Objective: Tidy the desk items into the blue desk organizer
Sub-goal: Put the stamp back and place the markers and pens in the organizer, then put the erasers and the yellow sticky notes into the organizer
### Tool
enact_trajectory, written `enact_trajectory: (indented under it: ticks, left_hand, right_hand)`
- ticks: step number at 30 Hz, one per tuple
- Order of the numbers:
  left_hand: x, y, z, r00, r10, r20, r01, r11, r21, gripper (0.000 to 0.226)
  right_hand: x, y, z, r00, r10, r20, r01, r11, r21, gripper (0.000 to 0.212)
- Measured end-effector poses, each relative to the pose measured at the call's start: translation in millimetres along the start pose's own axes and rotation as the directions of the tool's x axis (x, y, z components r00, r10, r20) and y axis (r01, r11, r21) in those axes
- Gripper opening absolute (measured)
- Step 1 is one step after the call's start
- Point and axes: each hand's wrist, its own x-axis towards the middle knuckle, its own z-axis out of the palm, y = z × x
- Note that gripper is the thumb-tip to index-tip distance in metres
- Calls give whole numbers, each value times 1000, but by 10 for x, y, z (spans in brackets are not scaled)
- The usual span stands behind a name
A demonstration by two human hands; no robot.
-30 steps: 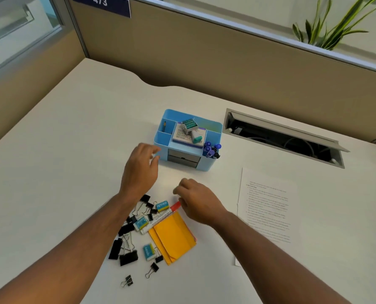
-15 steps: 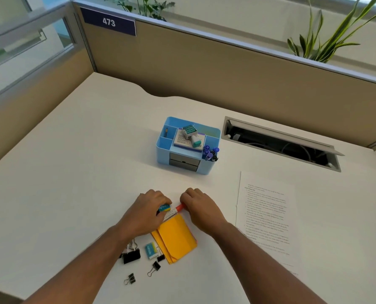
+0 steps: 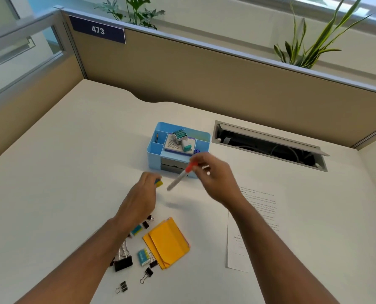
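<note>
Both hands have risen from the clutter: right hand (image 3: pixel 215 178) pinches the red-capped white marker (image 3: pixel 181 176), left hand (image 3: pixel 142 198) grips a small blue-yellow packet (image 3: pixel 159 183); both items now approach the blue plastic desk organizer (image 3: pixel 158 148).

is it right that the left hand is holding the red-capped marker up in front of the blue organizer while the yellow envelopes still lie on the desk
Not quite: the head view shows the right hand holding the red-capped marker, not the left. The left hand grips a small blue-and-yellow item instead. The rest holds: the marker is up in front of the blue organizer, and the yellow envelopes lie on the desk.
</note>
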Motion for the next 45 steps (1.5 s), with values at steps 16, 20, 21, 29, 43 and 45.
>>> enact_trajectory:
  ticks: [16, 20, 21, 29, 43, 45]
  left_hand:
    - [1040, 208, -337, 968, -147, -201, 159, 986, 45, 21]
    - [1055, 111, -293, 973, -102, -207, 127, 985, 113, 16]
    - [1056, 78, -287, 975, -85, -205, 112, 985, 127, 14]
    - [1095, 18, -288, 985, -16, -172, 47, 983, 175, 8]
    - [141, -166, -340, 999, 28, 32, -28, 999, 28, 8]
    - [-143, -229, -336, 983, 2, 184, -1, 1000, -3, 5]
  right_hand:
    - [337, 93, 28, 870, -45, -490, -66, 976, -205, 13]
    - [347, 131, 90, 924, -20, -382, -95, 955, -281, 17]
    - [359, 156, 98, 939, -3, -344, -112, 943, -314, 17]
    - [226, 316, 217, 945, -70, -320, -66, 916, -395, 24]
    - [-569, 152, 1156, 878, -346, 331, 444, 847, -293, 15]
    - [-699, 145, 1265, 821, -347, 452, 492, 832, -255, 18]
